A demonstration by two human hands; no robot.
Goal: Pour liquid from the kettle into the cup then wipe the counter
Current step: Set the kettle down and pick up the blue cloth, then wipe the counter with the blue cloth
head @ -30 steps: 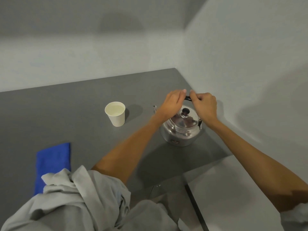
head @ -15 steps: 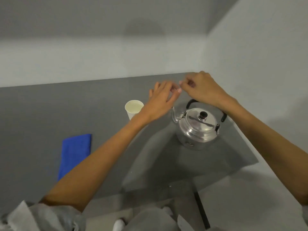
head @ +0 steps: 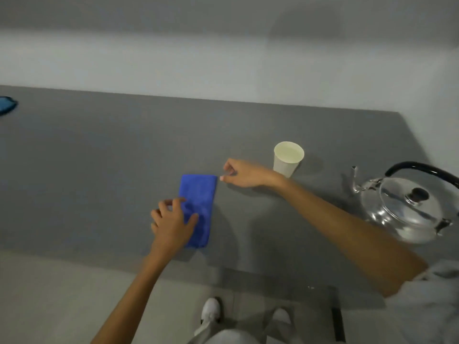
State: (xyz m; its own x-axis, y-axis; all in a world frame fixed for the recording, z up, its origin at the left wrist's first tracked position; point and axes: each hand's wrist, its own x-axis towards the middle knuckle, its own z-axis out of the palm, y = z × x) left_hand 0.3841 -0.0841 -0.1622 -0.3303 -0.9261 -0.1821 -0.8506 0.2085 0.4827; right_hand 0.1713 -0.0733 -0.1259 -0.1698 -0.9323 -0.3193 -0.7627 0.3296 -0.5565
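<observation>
A folded blue cloth [head: 198, 194] lies flat on the grey counter [head: 99, 170]. My left hand [head: 173, 220] rests on the cloth's lower left part, thumb and fingers bunching the fabric between them. My right hand [head: 244, 173] hovers just right of the cloth's top right corner, its fingers loosely curled and holding nothing. A white paper cup [head: 288, 158] with pale liquid in it stands upright behind my right wrist. The shiny steel kettle [head: 407, 209], lid on and black handle up, sits at the right with its spout toward the cup.
A second blue item [head: 6, 105] lies at the counter's far left edge. White walls close off the back and the right corner. The counter's front edge runs below my hands, with my shoes [head: 211, 311] on the floor beneath.
Both hands have left the kettle and moved left to the blue cloth. My view has swung left, so kettle and cup now sit at the right.
</observation>
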